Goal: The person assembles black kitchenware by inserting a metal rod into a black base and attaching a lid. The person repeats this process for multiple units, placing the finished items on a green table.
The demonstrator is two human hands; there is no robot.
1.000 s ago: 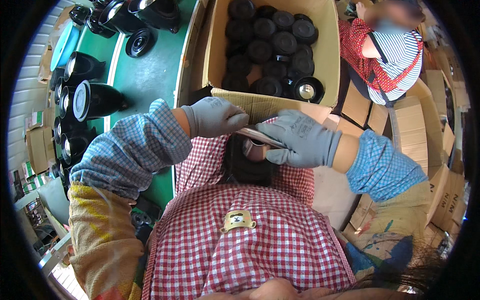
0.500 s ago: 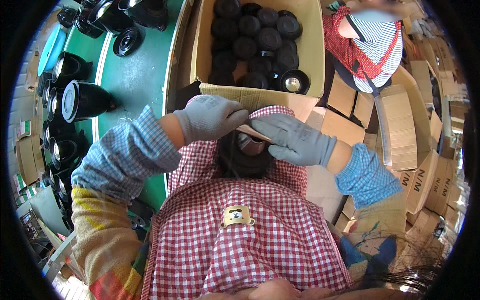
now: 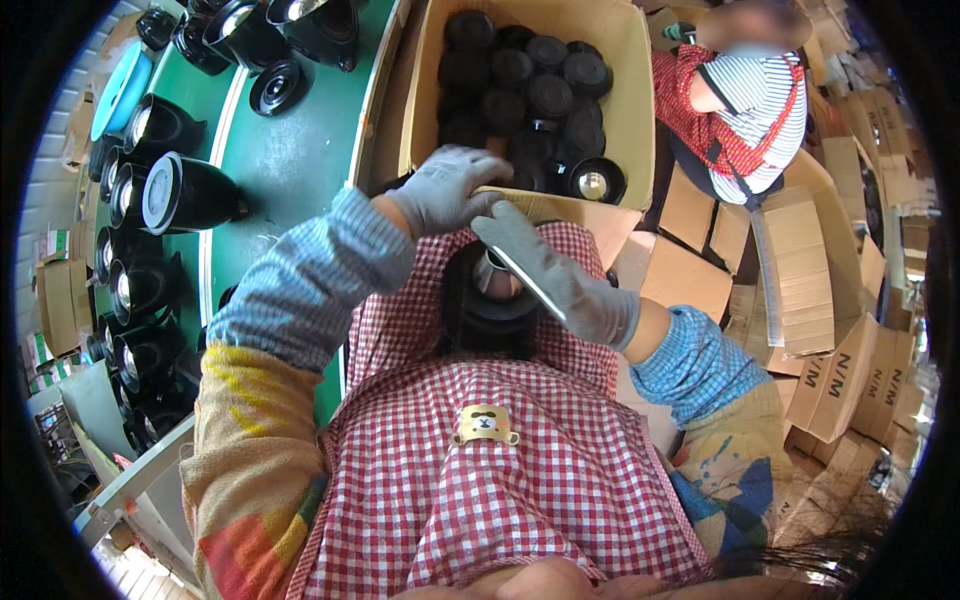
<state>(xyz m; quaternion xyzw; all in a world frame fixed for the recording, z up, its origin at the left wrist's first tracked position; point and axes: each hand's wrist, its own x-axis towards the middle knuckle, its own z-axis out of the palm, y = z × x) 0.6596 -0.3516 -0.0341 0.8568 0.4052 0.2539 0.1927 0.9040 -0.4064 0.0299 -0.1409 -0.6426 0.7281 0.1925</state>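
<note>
Between my knees rests a black round vessel (image 3: 462,302) with a shiny metal mouth in its middle. My right hand (image 3: 565,275), in a grey glove, is above its right side, fingers straight and pressed together along a thin flat strip (image 3: 532,282) with a bright edge. The strip's exact kind is unclear. My left hand (image 3: 447,190), also gloved, is beyond the vessel at the near edge of the carton. Its fingers point right, thumb apart, and nothing shows in them; they are slightly blurred.
An open carton (image 3: 640,120) ahead holds several black round lids (image 3: 549,95) and a black cup-like piece (image 3: 597,182). On the green table (image 3: 285,150) at left stand several black pots (image 3: 190,195), a loose lid (image 3: 276,88) and a blue basin (image 3: 122,90). A co-worker (image 3: 755,100) sits far right among cardboard boxes (image 3: 835,375).
My left hand has left the strip and moved away, up toward the carton, its fingers loosening. My right hand has tilted more upright with the strip. The view has shifted slightly.
</note>
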